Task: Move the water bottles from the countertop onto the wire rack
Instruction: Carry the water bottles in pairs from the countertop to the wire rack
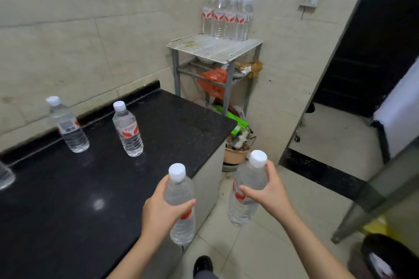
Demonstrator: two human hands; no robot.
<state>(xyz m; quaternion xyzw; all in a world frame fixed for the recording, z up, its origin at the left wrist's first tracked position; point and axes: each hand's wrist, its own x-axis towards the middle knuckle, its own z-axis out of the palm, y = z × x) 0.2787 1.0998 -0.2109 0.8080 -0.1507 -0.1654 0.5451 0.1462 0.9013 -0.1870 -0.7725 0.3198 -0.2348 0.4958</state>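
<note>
My left hand (162,209) grips a clear water bottle (181,224) with a white cap and red label, held upright over the countertop's near right corner. My right hand (268,190) holds a second bottle (243,207) upright above the tiled floor, past the counter's edge. Two more bottles (69,125) (128,130) stand on the black countertop (90,188) near the back wall. Part of another bottle (5,175) shows at the left edge. The white wire rack (210,48) stands in the corner ahead, with several bottles (226,18) grouped at its back right.
Under the rack's top shelf lie an orange bag (213,80) and clutter. A bin full of rubbish (238,145) sits between the counter and the rack. A dark doorway (367,52) opens at the right. A glass panel (381,192) leans at the lower right. My shoe (203,265) is on the floor.
</note>
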